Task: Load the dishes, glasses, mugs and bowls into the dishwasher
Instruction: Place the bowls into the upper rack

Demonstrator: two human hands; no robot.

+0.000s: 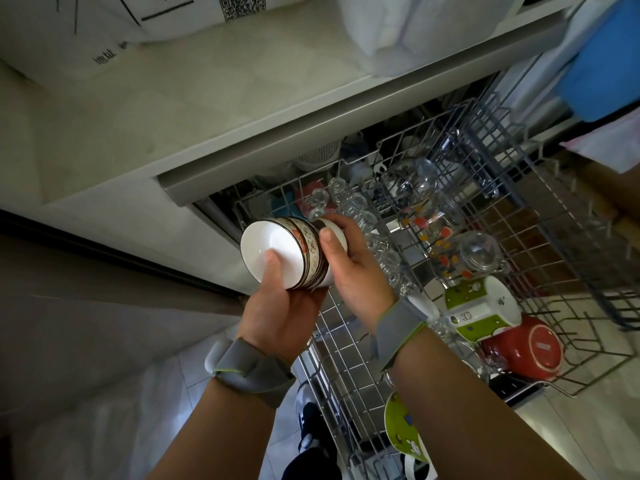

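Observation:
A stack of small white bowls with brown and orange patterned rims lies on its side above the left edge of the pulled-out upper rack. My left hand holds the stack from below, thumb inside the front bowl. My right hand grips the rear bowl of the stack, thumb on its rim. In the rack stand several clear glasses, a spotted glass, a glass jar, a green and white mug and a red mug.
Another green and white mug sits in the rack's near corner under my right forearm. The counter runs above the dishwasher, with white bags on it. A blue cloth hangs at the top right. A dark grey rack lies further right.

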